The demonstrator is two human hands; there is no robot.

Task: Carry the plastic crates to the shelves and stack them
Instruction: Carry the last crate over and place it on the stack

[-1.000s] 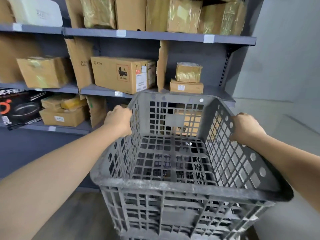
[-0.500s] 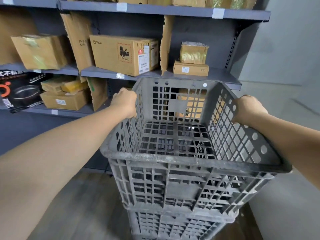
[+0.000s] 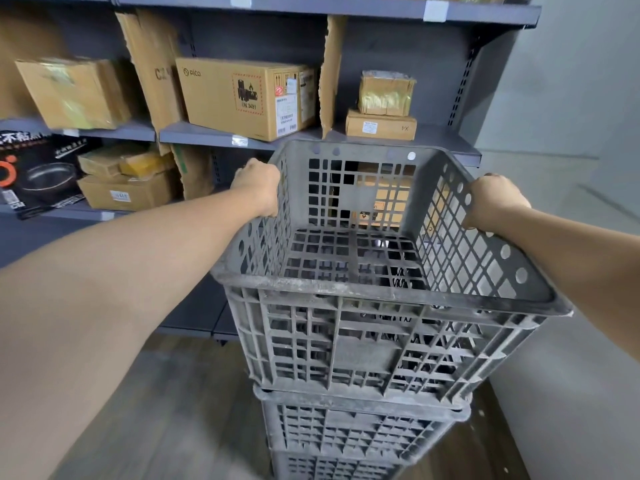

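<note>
Lowered since a second ago, our grey plastic crate (image 3: 377,271) now sits on top of the crate stack (image 3: 360,427) below it, where before it hung higher against the shelves and no stack showed under it. Our view has tipped down too, so the shelves ride higher in the picture.

We grip the top crate with both hands. Our left hand (image 3: 258,188) curls over the left rim near the far corner, fingers wrapped round the edge. Our right hand (image 3: 495,199) curls over the right rim opposite, same hold. Both arms reach forward, nearly straight.

Crate is empty, lattice walls and floor, dusty rim. Its base meets the rim of the crate under it; whether it is fully seated we cannot tell. Below that one a third crate (image 3: 329,469) shows at the bottom edge. Stack stands on a wood-look floor (image 3: 166,410), just in front of the grey metal shelves (image 3: 346,8), next to a pale wall (image 3: 588,81) on the right.

On the shelf behind the crate: a large cardboard box (image 3: 242,98) with a hazard label, a small flat box (image 3: 381,124) with a gold-wrapped parcel (image 3: 386,93) on top of it. Left bay holds a taped box (image 3: 74,93), lower down more cardboard boxes (image 3: 124,181) and a black pan carton (image 3: 38,171). Torn cardboard dividers (image 3: 152,64) stand upright between the bays.
</note>
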